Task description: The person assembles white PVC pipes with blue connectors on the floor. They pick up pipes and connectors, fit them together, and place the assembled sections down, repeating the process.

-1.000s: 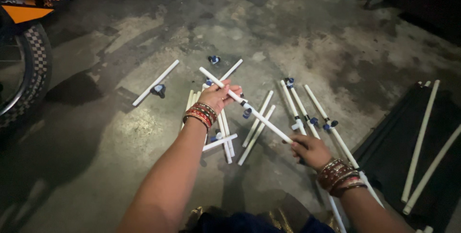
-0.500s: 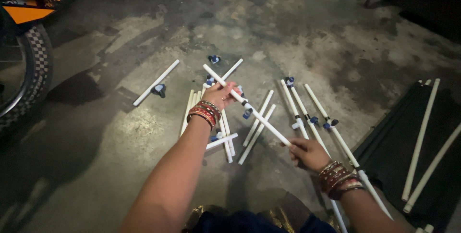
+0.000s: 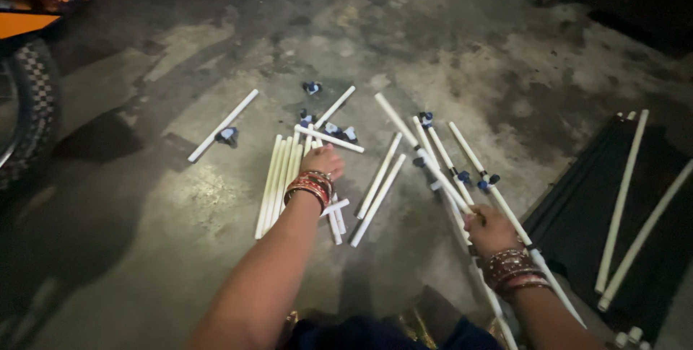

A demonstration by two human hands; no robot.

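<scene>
A stained, patchy grey concrete floor [image 3: 216, 198] fills the view, dimly lit, with white plastic pipes scattered over it. Take as landmark the bundle of pipes [image 3: 278, 180] lying side by side near the middle of the floor. Just to the right of that bundle, the left hand [image 3: 323, 161], with red and gold bangles [image 3: 310, 187] at its wrist, reaches down with fingers curled onto the pipes there; whether it actually grips one cannot be told. Just beyond the hand, a short white pipe [image 3: 329, 138] lies crosswise, with small blue clips [image 3: 339, 131] beside it. Farther right of the bundle, two loose pipes [image 3: 379, 187] lie parallel. Well to the right of the bundle, the right hand [image 3: 489, 229], also wearing bangles, is closed around a long white pipe [image 3: 426, 155] that runs diagonally away from the hand, its far end up toward the top of the scatter. More long pipes with blue fittings [image 3: 462, 175] lie beside that one. Left of the bundle, a single pipe [image 3: 224, 125] lies apart with a blue clip next to it. At the far right, a dark sheet [image 3: 577, 220] carries several more pipes. Far left of the bundle, a knobby tyre [image 3: 36, 105] and an orange vehicle part [image 3: 32, 22] stand at the frame edge.
</scene>
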